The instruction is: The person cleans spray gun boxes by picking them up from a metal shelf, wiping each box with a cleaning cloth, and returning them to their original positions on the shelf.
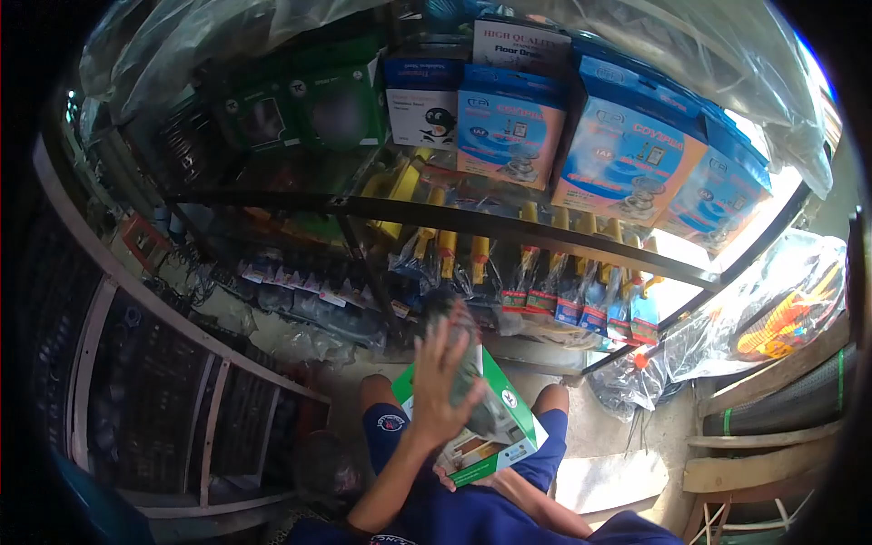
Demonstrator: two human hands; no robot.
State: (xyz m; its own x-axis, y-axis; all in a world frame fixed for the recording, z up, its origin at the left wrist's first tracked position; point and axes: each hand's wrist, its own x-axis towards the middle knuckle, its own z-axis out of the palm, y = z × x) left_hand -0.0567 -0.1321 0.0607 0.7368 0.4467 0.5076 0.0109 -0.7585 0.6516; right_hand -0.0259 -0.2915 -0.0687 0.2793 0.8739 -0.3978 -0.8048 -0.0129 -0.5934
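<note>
A green and white box (495, 427) with a picture printed on it rests tilted above my lap. My right hand (445, 479) grips its bottom edge with the fingers closed around it. My left hand (443, 377) is raised over the box, fingers spread, against a dark, blurred item (468, 386) that looks like a cloth or brush. Motion blur hides whether the palm grips or only touches that item. My knees in blue shorts are on either side of the box.
Ahead, a metal shelf (527, 238) holds blue boxes (511, 127) and green boxes (336, 104). Yellow-handled tools (480, 259) hang beneath it. A rack (213, 363) stands at the left. On the right are a plastic-wrapped bundle (772, 304) and wooden slats (758, 472).
</note>
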